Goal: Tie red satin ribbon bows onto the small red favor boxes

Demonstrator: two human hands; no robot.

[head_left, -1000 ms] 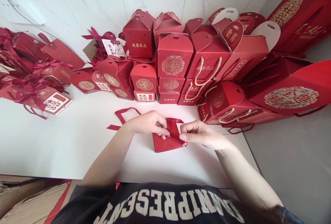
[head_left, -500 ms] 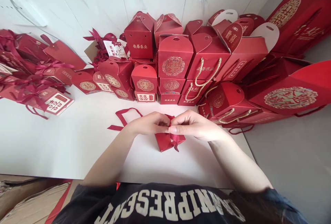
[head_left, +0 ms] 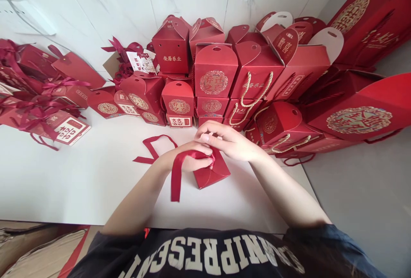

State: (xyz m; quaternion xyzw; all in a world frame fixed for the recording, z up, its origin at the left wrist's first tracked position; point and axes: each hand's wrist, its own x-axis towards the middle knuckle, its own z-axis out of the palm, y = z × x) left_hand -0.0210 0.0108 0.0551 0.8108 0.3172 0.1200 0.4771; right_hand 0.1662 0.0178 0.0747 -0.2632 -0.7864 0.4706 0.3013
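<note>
A small red gift box (head_left: 213, 174) stands on the white table below my hands, its folded top facing up. My left hand (head_left: 192, 154) is closed in a pinch on a dark red ribbon (head_left: 176, 179) at the top of the box. One ribbon end drapes over the back of that hand and hangs down on its left. My right hand (head_left: 233, 141) arches over the left fingertips, thumb and fingers bent together. Whatever lies between the right fingers is hidden.
A loose ribbon (head_left: 149, 147) lies on the table (head_left: 105, 171) left of my hands. Red boxes (head_left: 214, 72) are stacked along the wall, some with rope handles. Ribbon-tied boxes (head_left: 66, 130) sit at the left. Larger red boxes (head_left: 359, 119) stand at the right.
My right hand has moved up and away from the box top, above the left fingers. A ribbon end now hangs over my left hand, and more of the box top shows.
</note>
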